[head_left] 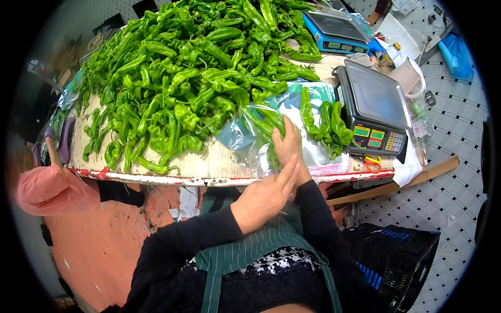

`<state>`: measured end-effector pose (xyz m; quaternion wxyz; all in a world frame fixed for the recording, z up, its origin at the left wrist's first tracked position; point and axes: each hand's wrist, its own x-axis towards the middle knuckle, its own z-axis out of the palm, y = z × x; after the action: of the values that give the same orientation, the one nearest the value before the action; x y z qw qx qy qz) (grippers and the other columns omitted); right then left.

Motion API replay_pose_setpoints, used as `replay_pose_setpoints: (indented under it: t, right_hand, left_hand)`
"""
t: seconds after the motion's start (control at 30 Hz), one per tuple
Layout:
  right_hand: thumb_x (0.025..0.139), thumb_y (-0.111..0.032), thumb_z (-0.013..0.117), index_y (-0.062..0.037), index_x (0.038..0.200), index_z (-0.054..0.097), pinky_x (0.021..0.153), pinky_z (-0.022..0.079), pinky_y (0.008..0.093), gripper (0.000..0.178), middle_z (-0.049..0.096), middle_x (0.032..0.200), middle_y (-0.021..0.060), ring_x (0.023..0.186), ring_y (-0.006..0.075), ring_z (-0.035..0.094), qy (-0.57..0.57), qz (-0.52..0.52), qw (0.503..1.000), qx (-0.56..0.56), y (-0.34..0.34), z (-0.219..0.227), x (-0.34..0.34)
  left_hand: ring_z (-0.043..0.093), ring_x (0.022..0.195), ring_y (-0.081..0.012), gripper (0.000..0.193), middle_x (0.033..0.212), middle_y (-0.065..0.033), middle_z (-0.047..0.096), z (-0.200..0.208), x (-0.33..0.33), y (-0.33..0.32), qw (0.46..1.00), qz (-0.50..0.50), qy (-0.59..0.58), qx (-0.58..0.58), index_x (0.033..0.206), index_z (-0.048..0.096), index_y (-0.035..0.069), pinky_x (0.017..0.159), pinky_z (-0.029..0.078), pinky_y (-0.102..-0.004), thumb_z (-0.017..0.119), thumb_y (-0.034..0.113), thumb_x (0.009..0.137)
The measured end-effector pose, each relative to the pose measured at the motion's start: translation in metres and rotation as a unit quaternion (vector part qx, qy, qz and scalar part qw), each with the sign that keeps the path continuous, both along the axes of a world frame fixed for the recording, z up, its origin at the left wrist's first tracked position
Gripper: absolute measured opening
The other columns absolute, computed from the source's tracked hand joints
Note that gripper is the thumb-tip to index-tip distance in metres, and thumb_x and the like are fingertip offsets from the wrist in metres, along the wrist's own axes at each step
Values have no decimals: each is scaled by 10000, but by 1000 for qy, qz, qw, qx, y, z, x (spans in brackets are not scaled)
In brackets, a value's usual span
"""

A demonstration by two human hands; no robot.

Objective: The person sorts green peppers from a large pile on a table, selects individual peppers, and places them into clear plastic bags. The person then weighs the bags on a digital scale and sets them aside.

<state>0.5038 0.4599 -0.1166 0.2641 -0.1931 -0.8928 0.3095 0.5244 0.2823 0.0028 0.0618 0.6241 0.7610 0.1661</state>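
Observation:
My right hand is against a clear plastic bag with long green peppers in it, at the table's front edge. Its fingers curl at the bag's right side; some are hidden. Across my right wrist lie the outstretched fingers of my left hand, which holds nothing I can see. Right of the bag, several green peppers lie on a stack of flat plastic bags. A large heap of green peppers covers much of the table behind and to the left.
A black scale stands at the right, with a blue scale behind it. Orange-handled scissors lie before the black scale. Near the cup-like pitcher is clutter. Another person's pink sleeve is at left; a black crate sits lower right.

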Motion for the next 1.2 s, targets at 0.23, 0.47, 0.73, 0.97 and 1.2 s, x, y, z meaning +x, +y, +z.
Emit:
replay_pose_setpoints:
  t: [0.23, 0.47, 0.73, 0.97, 1.2]
  right_hand:
    - [855, -136, 660, 8, 1129, 662, 845, 521, 369, 309, 699, 1036, 185, 940, 288, 685, -151, 297, 932, -143, -6, 116, 96]
    - [795, -135, 651, -16, 1170, 623, 780, 500, 384, 395, 664, 928, 149, 927, 259, 625, -108, -113, 975, 156, 91, 32, 46]
    - [781, -148, 609, -31, 1209, 605, 904, 341, 399, 443, 665, 813, 108, 942, 256, 557, -183, -142, 918, 323, 79, 8, 13]
    - [718, -217, 760, -52, 1248, 546, 985, 347, 481, 595, 533, 1229, 172, 1125, 343, 477, -116, -200, 941, 248, 106, 34, 80]
    - [729, -285, 776, -186, 1405, 468, 921, 403, 480, 748, 452, 1275, 225, 1100, 390, 465, -232, -111, 930, 263, 87, 30, 94]
  left_hand:
    - [622, 1046, -358, 740, 1454, -325, 305, -10, -6, -32, 996, 53, -65, 7, 1406, 390, -12, 830, 538, -379, 581, -80, 694]
    - [637, 906, -310, 666, 1434, -298, 378, -12, -5, -27, 998, 28, -39, 42, 1381, 375, -122, 788, 532, -351, 560, -32, 747]
    - [635, 934, -319, 669, 1434, -296, 385, -2, -5, -22, 998, 35, -49, 10, 1395, 365, -114, 790, 535, -358, 544, -52, 753]
    - [603, 1082, -419, 668, 1424, -280, 410, -6, -3, -22, 992, 52, -106, 38, 1388, 404, -78, 887, 521, -408, 508, -127, 730]
    - [617, 1067, -392, 648, 1428, -275, 409, 1, -6, -19, 996, 49, -72, 34, 1388, 402, -78, 868, 527, -392, 520, -103, 752]
